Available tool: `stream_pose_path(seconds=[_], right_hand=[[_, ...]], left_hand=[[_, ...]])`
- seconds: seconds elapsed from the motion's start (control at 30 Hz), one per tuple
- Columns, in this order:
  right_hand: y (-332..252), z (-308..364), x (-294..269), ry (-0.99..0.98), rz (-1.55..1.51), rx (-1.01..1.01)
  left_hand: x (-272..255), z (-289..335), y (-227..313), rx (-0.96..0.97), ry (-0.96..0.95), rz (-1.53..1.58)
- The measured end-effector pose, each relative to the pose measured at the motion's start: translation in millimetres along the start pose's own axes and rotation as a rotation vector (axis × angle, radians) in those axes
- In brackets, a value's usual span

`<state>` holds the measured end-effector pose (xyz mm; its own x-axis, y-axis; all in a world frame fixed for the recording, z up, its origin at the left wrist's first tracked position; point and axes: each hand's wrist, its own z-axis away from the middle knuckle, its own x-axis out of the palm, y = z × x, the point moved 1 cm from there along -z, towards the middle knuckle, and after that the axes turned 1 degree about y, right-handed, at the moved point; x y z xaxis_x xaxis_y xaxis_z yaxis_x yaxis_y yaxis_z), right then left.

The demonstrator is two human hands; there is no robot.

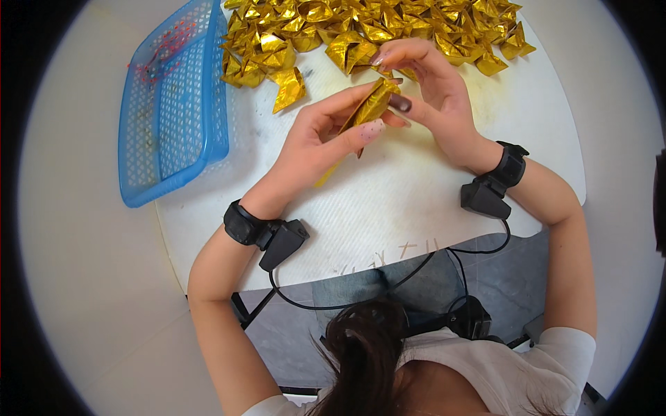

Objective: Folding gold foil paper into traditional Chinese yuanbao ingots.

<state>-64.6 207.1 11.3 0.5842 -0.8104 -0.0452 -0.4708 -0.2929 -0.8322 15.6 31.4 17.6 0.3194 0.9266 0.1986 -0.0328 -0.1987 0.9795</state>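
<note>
Though finished-looking gold pieces (374,31) heap upper centre, left hand (312,137) pinches one foil piece (374,102), likely unfinished; right hand (445,104) spread, thumb touching.

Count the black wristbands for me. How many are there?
2. One is the left wristband, on the wrist behind the left hand; the other is the right wristband, behind the right hand. Both are in plain view.
</note>
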Motion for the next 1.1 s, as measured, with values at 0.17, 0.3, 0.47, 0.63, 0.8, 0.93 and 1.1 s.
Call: stream_pose_path(seconds=[0.17, 0.3, 0.47, 0.63, 0.8, 0.93, 1.1], right_hand=[[-2.4, -1.0, 0.3, -0.102, 0.062, -0.104], [-6.2, 0.0, 1.1, -0.199, 0.043, -0.075], [-6.8, 0.7, 0.3, -0.188, 0.053, -0.075], [-6.5, 1.1, 1.0, -0.179, 0.069, -0.086], [-7.6, 1.4, 0.3, -0.174, 0.063, -0.083], [-7.6, 2.5, -0.4, -0.168, 0.072, -0.059], [-10.2, 3.3, -1.7, -0.172, 0.097, -0.015]], left_hand=[[4.1, 4.3, -7.8, 0.051, -0.009, -0.019], [0.4, 5.7, -6.1, 0.04, -0.083, -0.075], [3.0, 5.2, -5.8, 0.055, -0.049, -0.101], [-1.6, 5.4, -9.8, 0.056, -0.033, -0.196], [-2.1, 4.7, -11.4, 0.081, -0.015, -0.257], [-1.8, 3.9, -11.5, 0.086, -0.035, -0.274], [5.0, 4.0, -10.2, 0.07, -0.058, -0.229]])
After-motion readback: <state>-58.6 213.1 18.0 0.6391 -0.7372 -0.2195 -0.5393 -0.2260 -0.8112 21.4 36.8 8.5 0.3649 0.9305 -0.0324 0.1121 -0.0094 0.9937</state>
